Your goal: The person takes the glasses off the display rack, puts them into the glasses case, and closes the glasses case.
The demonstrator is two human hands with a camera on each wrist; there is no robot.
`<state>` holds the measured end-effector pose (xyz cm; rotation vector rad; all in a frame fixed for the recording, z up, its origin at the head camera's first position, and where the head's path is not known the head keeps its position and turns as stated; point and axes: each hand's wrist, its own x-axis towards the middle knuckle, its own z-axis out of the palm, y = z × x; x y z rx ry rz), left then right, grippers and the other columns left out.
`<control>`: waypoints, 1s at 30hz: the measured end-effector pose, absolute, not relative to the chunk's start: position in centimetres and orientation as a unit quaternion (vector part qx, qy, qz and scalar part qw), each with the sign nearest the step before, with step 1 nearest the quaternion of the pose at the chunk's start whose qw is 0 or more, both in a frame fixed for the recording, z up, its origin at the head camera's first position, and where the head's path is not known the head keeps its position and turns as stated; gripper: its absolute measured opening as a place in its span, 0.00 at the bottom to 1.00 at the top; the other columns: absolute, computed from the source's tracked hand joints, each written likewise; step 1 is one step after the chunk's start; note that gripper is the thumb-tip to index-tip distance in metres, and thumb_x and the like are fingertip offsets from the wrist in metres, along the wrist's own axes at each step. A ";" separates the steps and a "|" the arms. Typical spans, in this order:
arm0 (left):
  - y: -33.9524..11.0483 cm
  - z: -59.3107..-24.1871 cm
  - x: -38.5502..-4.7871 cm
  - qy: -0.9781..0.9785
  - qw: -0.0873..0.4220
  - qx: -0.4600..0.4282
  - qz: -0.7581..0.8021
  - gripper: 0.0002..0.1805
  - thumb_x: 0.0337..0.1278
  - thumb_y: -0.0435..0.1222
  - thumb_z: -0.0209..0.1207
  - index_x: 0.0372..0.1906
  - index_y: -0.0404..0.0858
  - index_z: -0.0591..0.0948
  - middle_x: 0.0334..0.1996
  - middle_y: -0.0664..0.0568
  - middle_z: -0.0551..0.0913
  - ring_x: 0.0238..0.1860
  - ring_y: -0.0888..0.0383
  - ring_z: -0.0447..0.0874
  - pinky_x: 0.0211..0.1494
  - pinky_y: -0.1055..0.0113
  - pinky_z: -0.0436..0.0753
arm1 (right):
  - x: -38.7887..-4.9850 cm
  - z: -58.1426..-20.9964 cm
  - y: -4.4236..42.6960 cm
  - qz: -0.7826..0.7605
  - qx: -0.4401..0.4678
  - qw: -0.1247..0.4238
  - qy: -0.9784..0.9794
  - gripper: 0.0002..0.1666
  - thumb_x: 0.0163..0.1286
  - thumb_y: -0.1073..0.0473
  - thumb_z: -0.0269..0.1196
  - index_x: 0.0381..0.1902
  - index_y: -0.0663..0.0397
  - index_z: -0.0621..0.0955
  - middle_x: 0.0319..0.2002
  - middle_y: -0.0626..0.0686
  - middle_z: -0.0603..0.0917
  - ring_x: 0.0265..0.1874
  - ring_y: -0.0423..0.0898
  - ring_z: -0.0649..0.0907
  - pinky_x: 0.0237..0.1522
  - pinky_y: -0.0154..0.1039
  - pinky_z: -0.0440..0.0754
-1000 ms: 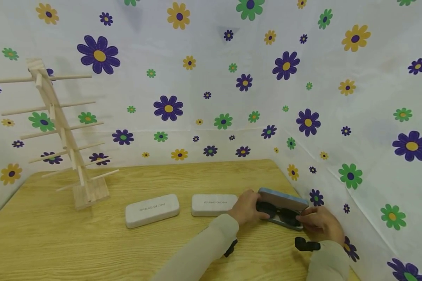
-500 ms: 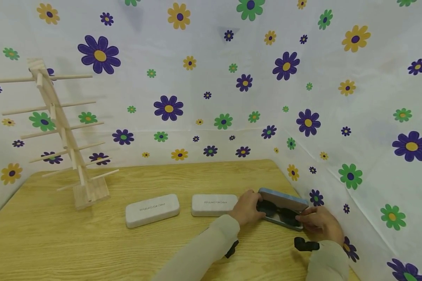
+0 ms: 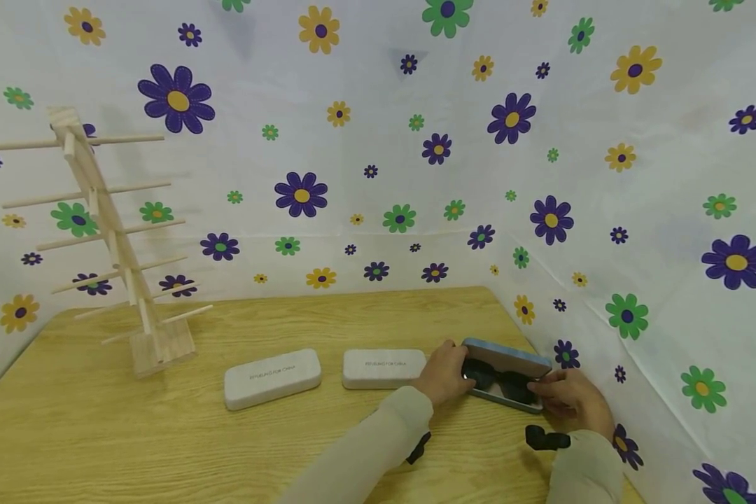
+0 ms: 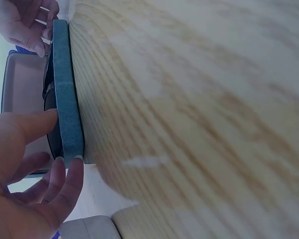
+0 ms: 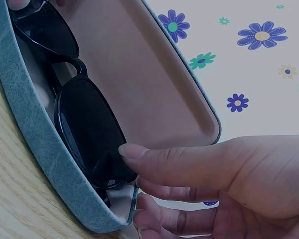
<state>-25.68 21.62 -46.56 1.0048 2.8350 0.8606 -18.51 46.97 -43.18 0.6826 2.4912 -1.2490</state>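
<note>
A blue-green glasses case (image 3: 509, 402) stands on the table at the right with its lid raised, showing a pale pink lining. Black sunglasses (image 5: 89, 129) lie in its lower half, lenses facing up toward the lid. My left hand (image 3: 442, 374) holds the case's left end; in the left wrist view its thumb lies at the rim by the lens, its fingertips against the case's outer end. My right hand (image 3: 576, 399) is at the other end, thumb on the lens edge, with the other fingers curled by the case's corner and partly hidden in the right wrist view.
Two pale closed glasses cases with printed lettering lie to the left, one angled case (image 3: 273, 379) and one straighter case (image 3: 383, 369) near my left hand. A wooden peg rack (image 3: 122, 252) stands at the table's left. Flower-printed cloth (image 3: 378, 140) hangs behind and close on the right.
My left thumb has drawn back off the lens toward the case's left end. My right thumb has shifted slightly up and left along the sunglasses. The case stays in place with its lid raised.
</note>
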 end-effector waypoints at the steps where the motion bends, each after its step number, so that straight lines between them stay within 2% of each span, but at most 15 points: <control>1: 21.6 -46.6 -25.7 0.906 0.005 0.321 0.276 0.24 0.57 0.43 0.74 0.56 0.39 0.83 0.48 0.50 0.82 0.46 0.59 0.82 0.51 0.70 0.82 | -18.5 -43.2 47.0 -0.429 0.237 0.136 0.861 0.17 0.71 0.54 0.68 0.44 0.66 0.83 0.31 0.50 0.83 0.29 0.44 0.79 0.34 0.37 0.79; 5: 21.4 -46.6 -25.7 0.904 0.007 0.322 0.283 0.24 0.58 0.42 0.74 0.58 0.39 0.83 0.50 0.49 0.82 0.48 0.58 0.82 0.53 0.70 0.82 | -18.4 -43.1 46.9 -0.430 0.226 0.139 0.863 0.18 0.72 0.52 0.67 0.43 0.65 0.82 0.30 0.50 0.83 0.30 0.44 0.79 0.35 0.38 0.79; 8: 21.3 -46.6 -25.8 0.900 0.012 0.323 0.293 0.21 0.62 0.40 0.71 0.58 0.38 0.83 0.51 0.48 0.83 0.49 0.57 0.83 0.53 0.70 0.83 | -18.2 -42.8 47.0 -0.433 0.219 0.139 0.863 0.24 0.73 0.51 0.66 0.48 0.70 0.81 0.33 0.53 0.85 0.33 0.46 0.82 0.38 0.40 0.83; 11: 21.1 -46.3 -26.2 0.892 0.005 0.315 0.324 0.12 0.66 0.34 0.64 0.52 0.35 0.84 0.46 0.47 0.86 0.44 0.58 0.85 0.46 0.70 0.84 | -18.0 -42.3 47.0 -0.431 0.220 0.135 0.865 0.35 0.73 0.46 0.65 0.57 0.76 0.76 0.39 0.58 0.87 0.38 0.48 0.85 0.42 0.43 0.87; 13: 21.0 -46.1 -26.4 0.886 0.005 0.294 0.359 0.10 0.69 0.31 0.59 0.51 0.33 0.83 0.41 0.47 0.87 0.36 0.59 0.83 0.41 0.69 0.83 | -18.0 -41.9 47.0 -0.427 0.221 0.133 0.867 0.43 0.73 0.42 0.65 0.63 0.78 0.71 0.42 0.62 0.86 0.40 0.49 0.86 0.43 0.44 0.87; 15: 21.0 -45.8 -26.6 0.878 0.018 0.269 0.395 0.12 0.72 0.32 0.55 0.55 0.32 0.80 0.36 0.45 0.87 0.30 0.57 0.81 0.38 0.66 0.83 | -18.0 -41.7 46.9 -0.424 0.215 0.133 0.870 0.51 0.73 0.37 0.63 0.69 0.79 0.64 0.48 0.68 0.85 0.42 0.50 0.87 0.44 0.45 0.87; 16: 21.0 -45.7 -26.7 0.878 0.027 0.256 0.405 0.15 0.75 0.35 0.53 0.59 0.33 0.77 0.37 0.45 0.87 0.30 0.58 0.81 0.40 0.66 0.83 | -18.1 -41.6 46.9 -0.426 0.210 0.132 0.870 0.55 0.74 0.35 0.62 0.72 0.80 0.60 0.52 0.72 0.83 0.44 0.53 0.88 0.46 0.46 0.88; 18: 21.0 -45.6 -26.7 0.874 0.050 0.240 0.419 0.20 0.80 0.41 0.49 0.65 0.35 0.74 0.42 0.44 0.88 0.36 0.56 0.85 0.46 0.62 0.85 | -18.2 -41.5 46.7 -0.429 0.207 0.132 0.870 0.60 0.74 0.32 0.59 0.75 0.80 0.54 0.58 0.78 0.79 0.47 0.58 0.89 0.48 0.49 0.88; 20: 21.1 -45.4 -26.7 0.872 0.073 0.235 0.422 0.25 0.82 0.48 0.45 0.70 0.38 0.73 0.52 0.44 0.88 0.49 0.52 0.88 0.56 0.57 0.84 | -18.3 -41.5 46.6 -0.429 0.199 0.134 0.871 0.63 0.75 0.30 0.55 0.76 0.82 0.49 0.64 0.80 0.74 0.52 0.63 0.87 0.51 0.51 0.88; 23: 21.4 -45.2 -26.6 0.873 0.092 0.238 0.416 0.29 0.82 0.54 0.42 0.72 0.42 0.73 0.65 0.47 0.82 0.67 0.49 0.81 0.68 0.53 0.80 | -18.4 -41.5 46.3 -0.428 0.190 0.137 0.873 0.63 0.77 0.28 0.49 0.76 0.84 0.47 0.65 0.81 0.72 0.55 0.67 0.85 0.53 0.54 0.87; 25: 21.7 -45.2 -26.6 0.873 0.099 0.237 0.414 0.29 0.82 0.55 0.42 0.73 0.44 0.73 0.67 0.49 0.81 0.69 0.48 0.79 0.69 0.52 0.79 | -18.5 -41.5 46.2 -0.431 0.190 0.136 0.872 0.60 0.79 0.28 0.45 0.76 0.83 0.50 0.65 0.81 0.72 0.55 0.67 0.85 0.54 0.55 0.87; 30: 22.2 -45.3 -26.7 0.876 0.088 0.226 0.416 0.26 0.81 0.55 0.45 0.70 0.47 0.76 0.65 0.51 0.83 0.66 0.50 0.81 0.67 0.54 0.81 | -18.6 -41.3 45.9 -0.451 0.194 0.128 0.862 0.56 0.81 0.30 0.37 0.74 0.82 0.55 0.63 0.83 0.71 0.52 0.68 0.87 0.52 0.55 0.87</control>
